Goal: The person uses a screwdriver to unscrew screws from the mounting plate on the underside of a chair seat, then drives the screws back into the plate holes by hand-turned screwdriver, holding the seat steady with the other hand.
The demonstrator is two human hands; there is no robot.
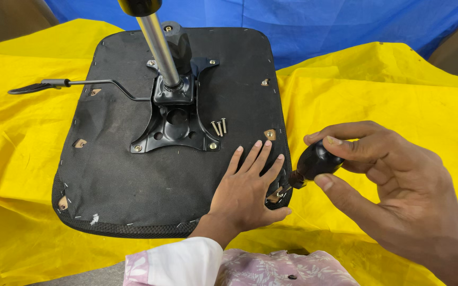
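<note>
An upturned black chair seat (133, 175) lies on a yellow sheet, with a black metal plate (178, 127) screwed to its underside and a shiny gas-lift column (157, 47) rising from it. My left hand (247, 188) rests flat on the seat's near right corner, fingers spread. My right hand (382, 180) grips a stubby black-handled screwdriver (314, 164), its tip at a small bracket hole (275, 195) on that corner, beside my left thumb. Three loose screws (219, 127) lie on the seat by the plate.
A black lever (70, 85) sticks out left from the plate over the yellow sheet (372, 90). A blue sheet (319, 26) hangs behind. Other bracket holes (269, 134) show around the seat's edge. My patterned sleeve (250, 267) is at the bottom.
</note>
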